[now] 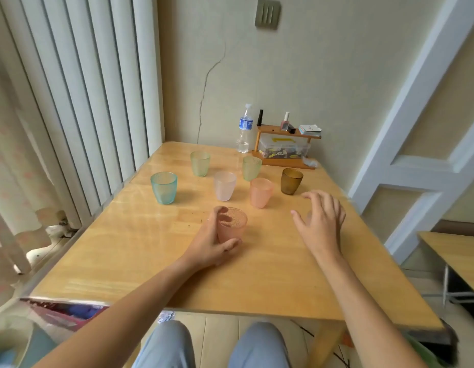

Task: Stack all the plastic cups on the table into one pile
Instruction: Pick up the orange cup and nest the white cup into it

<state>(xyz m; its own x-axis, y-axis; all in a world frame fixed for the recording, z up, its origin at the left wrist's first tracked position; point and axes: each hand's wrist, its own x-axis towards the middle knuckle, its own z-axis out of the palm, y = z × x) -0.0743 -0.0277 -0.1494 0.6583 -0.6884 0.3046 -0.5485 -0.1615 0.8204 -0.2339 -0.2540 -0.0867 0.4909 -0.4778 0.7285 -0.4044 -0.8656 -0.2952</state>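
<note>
Several translucent plastic cups stand upright on the wooden table. My left hand is wrapped around a pink cup near the table's middle. Behind it stand an orange-pink cup, a pale pink cup, a teal cup, two green cups and a brown cup. My right hand hovers with fingers spread, holding nothing, just right of the orange-pink cup and in front of the brown one.
At the table's far edge by the wall stand a water bottle and a small wooden shelf with bottles and a clear box. Vertical blinds run along the left. A second table sits to the right.
</note>
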